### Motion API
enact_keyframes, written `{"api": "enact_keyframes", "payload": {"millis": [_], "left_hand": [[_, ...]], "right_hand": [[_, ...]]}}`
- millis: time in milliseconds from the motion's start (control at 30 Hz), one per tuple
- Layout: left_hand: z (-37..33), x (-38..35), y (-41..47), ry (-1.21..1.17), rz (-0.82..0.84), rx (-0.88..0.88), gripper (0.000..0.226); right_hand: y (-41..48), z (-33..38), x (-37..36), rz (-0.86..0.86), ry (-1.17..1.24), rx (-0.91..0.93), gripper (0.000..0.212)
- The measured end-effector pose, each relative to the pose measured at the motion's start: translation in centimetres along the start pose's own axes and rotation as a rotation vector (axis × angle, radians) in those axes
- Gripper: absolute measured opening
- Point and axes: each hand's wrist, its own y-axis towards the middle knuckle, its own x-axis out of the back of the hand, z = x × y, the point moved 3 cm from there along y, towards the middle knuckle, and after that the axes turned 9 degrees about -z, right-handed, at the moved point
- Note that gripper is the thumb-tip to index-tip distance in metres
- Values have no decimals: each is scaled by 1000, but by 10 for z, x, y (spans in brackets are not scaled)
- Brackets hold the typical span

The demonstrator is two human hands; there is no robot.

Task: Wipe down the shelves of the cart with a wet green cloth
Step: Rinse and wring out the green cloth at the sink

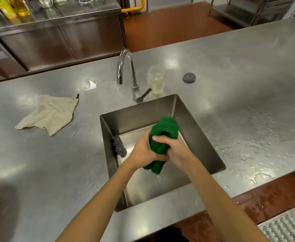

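Note:
A bunched dark green cloth (166, 130) hangs over the steel sink (139, 117). My left hand (143, 149) grips its lower part from the left. My right hand (174, 149) wraps round its middle from the right, fingers curled over the fabric. Both hands squeeze the cloth together above the basin, and its lower end dangles below them. The cart is not in view.
A curved tap (125, 70) with a lever stands behind the sink. A clear jar (156, 79) and a round grey plug (189, 77) sit on the wet steel counter (248, 84). A beige cloth (50, 113) lies at left. A steel scourer (119, 145) lies in the basin.

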Motion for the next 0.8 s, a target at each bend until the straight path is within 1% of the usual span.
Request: {"api": "enact_keyframes", "payload": {"millis": [33, 67, 133, 167, 200, 267, 300, 367, 400, 433, 467, 500, 567, 600, 633, 667, 733, 800], "left_hand": [[-1, 2, 5, 15, -11, 27, 78], [-2, 3, 9, 27, -8, 64, 65], [-5, 8, 17, 49, 32, 129, 42], [-7, 12, 20, 58, 51, 150, 32], [-8, 17, 23, 62, 63, 168, 25], [-10, 26, 27, 60, 81, 199, 19], [-11, 29, 29, 57, 95, 209, 18], [-14, 32, 31, 33, 153, 220, 19], [-16, 31, 31, 12, 195, 219, 20], [-19, 29, 31, -12, 242, 213, 23], [-22, 27, 31, -30, 288, 203, 27], [-25, 24, 30, -34, 326, 193, 32], [-30, 18, 29, 6, 360, 181, 43], [-31, 16, 30, 37, 349, 178, 48], [-32, 16, 32, 74, 323, 174, 50], [-34, 16, 33, 117, 291, 165, 44], [-35, 17, 37, 248, 251, 126, 29], [-36, 17, 40, 411, 211, 77, 33]], "right_hand": [[-1, 9, 4, 97, -89, 14, 43], [-1, 17, 11, 152, -259, 48, 53], [1, 28, 28, 130, -682, 175, 77], [2, 31, 39, 106, -816, 241, 84], [2, 33, 48, 103, -866, 291, 89], [1, 34, 60, 136, -924, 421, 105], [2, 35, 62, 125, -1031, 555, 111], [11, 37, 57, 35, -1351, 858, 118], [16, 37, 52, -17, -1500, 954, 120], [20, 40, 44, -43, -1588, 1006, 122], [25, 43, 37, -30, -1603, 1057, 121], [28, 45, 32, 26, -1560, 1106, 118], [31, 48, 24, 147, -1377, 1211, 103], [32, 51, 21, 161, -1332, 1260, 95], [33, 54, 18, 145, -1342, 1300, 89], [36, 56, 15, 120, -1392, 1319, 82], [43, 55, 12, 77, -1530, 1266, 61], [50, 52, 9, 75, -1617, 1153, 43]]}}
